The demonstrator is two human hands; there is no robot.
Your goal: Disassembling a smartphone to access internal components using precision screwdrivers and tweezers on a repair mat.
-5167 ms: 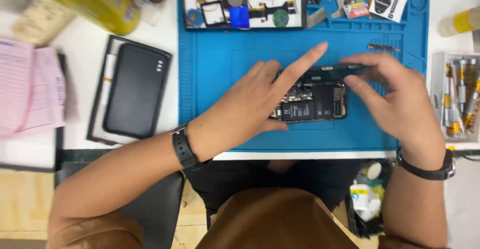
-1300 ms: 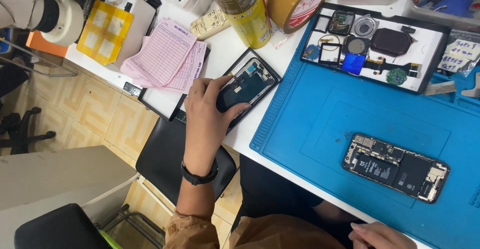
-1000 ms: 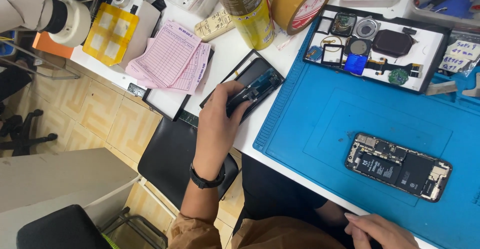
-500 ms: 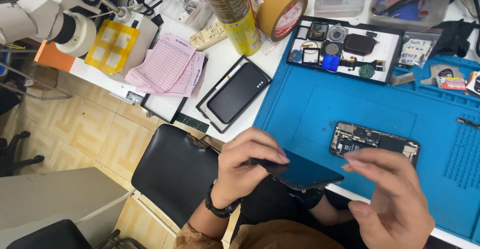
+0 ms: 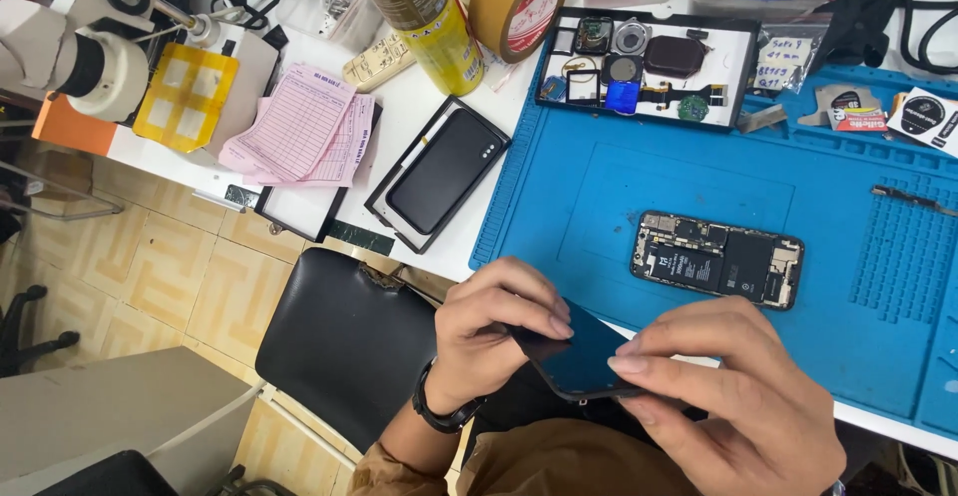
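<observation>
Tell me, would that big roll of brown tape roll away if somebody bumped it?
Probably not right away: the tape roll seems to lie on its flat side, leaning near the yellow can, so a bump would more likely slide it. Tipped onto its round edge, it could roll easily. It looks thick and solid, so likely fairly heavy for its size and not fragile.

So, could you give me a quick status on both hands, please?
Left hand and right hand both gripping dark screen panel. Opened phone lies apart on blue mat. Nothing between.
</observation>
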